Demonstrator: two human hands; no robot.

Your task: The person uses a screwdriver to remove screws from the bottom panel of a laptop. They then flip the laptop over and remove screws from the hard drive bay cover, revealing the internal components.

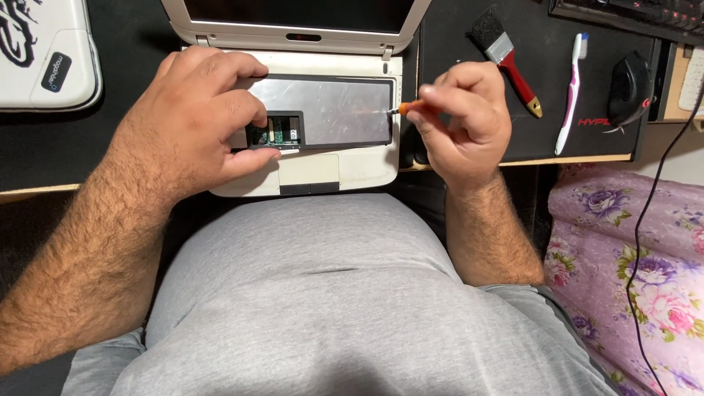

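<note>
A small white laptop (367, 161) lies open on the desk edge with its keyboard removed, baring a grey metal plate (337, 110) and a small opening with a green circuit board (282, 132). My left hand (194, 117) rests on the laptop's left side, fingers at the opening and thumb on the front edge. My right hand (462, 121) grips a small orange-handled screwdriver (409, 107), its tip at the plate's right edge.
A red-handled paintbrush (510, 62) and a white toothbrush (570, 92) lie on the black mat at right, beside a black mouse (631, 88) and a keyboard (638, 15). A white device (44, 51) sits at the far left. Floral fabric (631, 264) is at lower right.
</note>
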